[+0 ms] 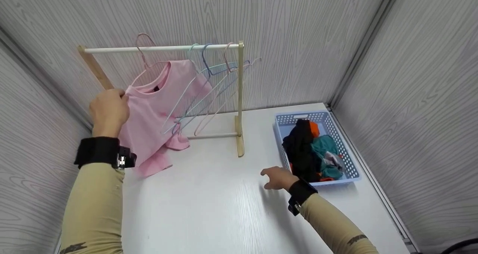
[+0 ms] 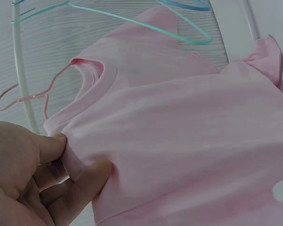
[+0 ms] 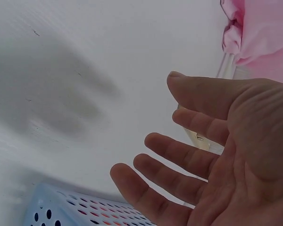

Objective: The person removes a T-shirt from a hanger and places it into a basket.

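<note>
A pink T-shirt [image 1: 153, 108] hangs on a pink hanger [image 1: 142, 54] from the white rail of a small rack. My left hand [image 1: 109, 110] pinches the shirt near its collar and shoulder, at the rack's left end. In the left wrist view, thumb and fingers of that hand [image 2: 52, 174] hold a fold of the pink cloth [image 2: 179, 117] just below the neckline. My right hand [image 1: 278, 177] hovers over the table beside the basket, holding nothing. In the right wrist view its fingers [image 3: 174, 155] are loosely spread, with the palm showing.
Several bare hangers [image 1: 209, 73] in green, blue and pink hang at the right end of the rail [image 1: 168, 48]. On the right of the white table [image 1: 201, 201] stands a blue perforated basket [image 1: 282, 142] with black, teal and orange clothes [image 1: 302, 149]. Grey wood-grain panels enclose the table.
</note>
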`<state>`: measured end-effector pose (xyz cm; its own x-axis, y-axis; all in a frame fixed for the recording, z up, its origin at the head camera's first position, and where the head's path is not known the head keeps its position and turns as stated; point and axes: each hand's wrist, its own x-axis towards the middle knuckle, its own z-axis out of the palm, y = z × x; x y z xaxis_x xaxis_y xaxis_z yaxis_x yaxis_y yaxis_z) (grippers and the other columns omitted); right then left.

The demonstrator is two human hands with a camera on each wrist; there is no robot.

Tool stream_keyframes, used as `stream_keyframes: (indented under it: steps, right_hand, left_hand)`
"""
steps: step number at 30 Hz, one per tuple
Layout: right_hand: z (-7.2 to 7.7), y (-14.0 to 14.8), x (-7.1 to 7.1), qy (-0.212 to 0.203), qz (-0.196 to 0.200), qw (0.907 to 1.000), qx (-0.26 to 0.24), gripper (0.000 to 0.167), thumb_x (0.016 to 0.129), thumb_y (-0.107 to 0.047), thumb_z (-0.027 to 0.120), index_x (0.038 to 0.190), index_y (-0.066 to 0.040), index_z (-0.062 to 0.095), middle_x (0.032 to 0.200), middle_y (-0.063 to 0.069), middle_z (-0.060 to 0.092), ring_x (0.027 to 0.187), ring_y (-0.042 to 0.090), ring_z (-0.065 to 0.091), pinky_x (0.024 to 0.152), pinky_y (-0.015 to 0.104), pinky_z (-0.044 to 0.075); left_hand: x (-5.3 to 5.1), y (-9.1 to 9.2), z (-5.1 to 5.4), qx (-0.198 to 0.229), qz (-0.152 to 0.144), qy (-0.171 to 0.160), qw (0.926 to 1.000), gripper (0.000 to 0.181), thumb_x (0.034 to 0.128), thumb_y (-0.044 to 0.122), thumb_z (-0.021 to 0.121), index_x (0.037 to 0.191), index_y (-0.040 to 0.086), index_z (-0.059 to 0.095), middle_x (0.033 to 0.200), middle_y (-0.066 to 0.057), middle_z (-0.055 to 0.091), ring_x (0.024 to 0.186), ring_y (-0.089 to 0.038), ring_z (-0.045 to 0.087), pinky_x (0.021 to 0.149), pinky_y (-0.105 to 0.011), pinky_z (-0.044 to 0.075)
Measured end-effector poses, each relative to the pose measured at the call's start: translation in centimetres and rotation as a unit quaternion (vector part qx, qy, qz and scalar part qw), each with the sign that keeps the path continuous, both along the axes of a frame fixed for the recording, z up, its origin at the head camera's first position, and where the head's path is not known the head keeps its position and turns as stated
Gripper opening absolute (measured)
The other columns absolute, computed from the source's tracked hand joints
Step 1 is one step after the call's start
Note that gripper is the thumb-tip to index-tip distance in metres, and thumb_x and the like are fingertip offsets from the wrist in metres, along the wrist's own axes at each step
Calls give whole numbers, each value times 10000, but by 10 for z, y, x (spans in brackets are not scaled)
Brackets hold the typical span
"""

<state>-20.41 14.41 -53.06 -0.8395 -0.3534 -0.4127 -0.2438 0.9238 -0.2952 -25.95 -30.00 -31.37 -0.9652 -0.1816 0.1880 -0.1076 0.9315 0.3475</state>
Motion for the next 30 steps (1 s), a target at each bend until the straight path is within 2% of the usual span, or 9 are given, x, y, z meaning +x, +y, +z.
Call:
stream_keyframes:
  steps: [4,9,12,15,21,25,28,30]
  right_hand:
    - [1,-1,2,-16,9,10000,-56,468,869,-207,720,1302,-83,593,1328,145,611,1221,328,574,1031,470,460]
    - [0,0,4,43,125,9997,-181,452,865,-193,716,1282,-62,600,1293,169,628,1186,347,589,1003,492,470]
    - [-1,1,5,81,207,9994,-278,443,862,-189,709,1269,-49,604,1243,177,649,1143,352,608,977,495,480]
    - [-3,3,7,97,281,9989,-366,438,862,-187,699,1261,-36,604,1205,188,661,1095,353,625,954,496,489]
    - [-6,7,9,70,319,9990,-290,426,875,-193,685,1261,-32,603,1222,192,654,1091,349,626,959,489,488]
    - [-4,8,10,-21,252,9992,-316,424,886,-195,682,1272,-41,598,1236,196,646,1118,353,616,964,492,488]
    - [-2,9,11,-28,222,9992,-330,421,888,-189,684,1275,-47,598,1228,193,649,1106,348,623,949,494,496]
    - [-2,10,12,-1,235,9992,-316,416,884,-182,689,1267,-47,603,1218,193,654,1090,344,630,935,496,502]
  left_hand:
    - [11,-6,11,24,23,262,9997,317,1015,194,460,1224,12,612,1212,-314,603,1085,-550,539,906,-638,403]
    - [26,-14,11,-60,-34,291,9996,301,1018,180,452,1238,20,580,1223,-313,594,1087,-562,522,917,-662,383]
    - [36,-23,3,-221,17,254,9994,304,1021,166,429,1250,21,567,1200,-342,587,1015,-590,528,837,-660,407]
    - [47,-36,-10,-346,103,125,9993,302,1024,153,402,1241,10,554,1147,-373,584,941,-604,532,752,-644,419]
    - [70,-67,-37,-336,79,-334,9988,255,1024,122,376,1194,-19,503,1058,-375,562,916,-569,517,713,-627,412]
    - [83,-84,-48,-287,-114,-702,9971,233,1011,94,378,1175,-28,490,1097,-381,545,959,-578,510,751,-648,410]
    - [90,-96,-53,-332,-425,-1034,9932,226,995,83,379,1147,-35,497,1103,-393,548,983,-602,506,783,-662,406]
    - [94,-102,-54,-391,-694,-1319,9881,237,988,89,388,1145,-48,500,1102,-405,547,996,-623,496,802,-675,411]
